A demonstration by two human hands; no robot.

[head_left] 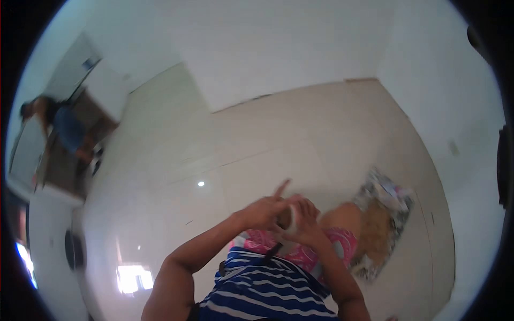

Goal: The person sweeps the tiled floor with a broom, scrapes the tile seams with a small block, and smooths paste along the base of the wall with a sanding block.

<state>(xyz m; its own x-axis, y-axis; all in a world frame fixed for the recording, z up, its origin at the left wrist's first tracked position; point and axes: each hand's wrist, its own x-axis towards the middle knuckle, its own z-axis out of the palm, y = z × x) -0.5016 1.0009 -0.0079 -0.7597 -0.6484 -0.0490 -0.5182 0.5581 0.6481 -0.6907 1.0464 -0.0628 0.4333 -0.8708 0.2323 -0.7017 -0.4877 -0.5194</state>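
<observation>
Brown, pale-rimmed object (288, 218), small and blurred, sits above the lap between the left hand (263, 212), one finger extended, the others' grip impossible to tell, and the right hand (306, 220), its fingers curled round it, its pale edge running roughly up-down in view, its long axis unclear.

Ahead and to the left of the hands (285, 215), the bare floor (230, 155) leaves room to pass up to the wall (278, 53) at its far edge, while on the right the bent knee (342, 215) and, beyond it, the patterned mat (402, 213) with a brown heap (375, 231) stand in the way.
</observation>
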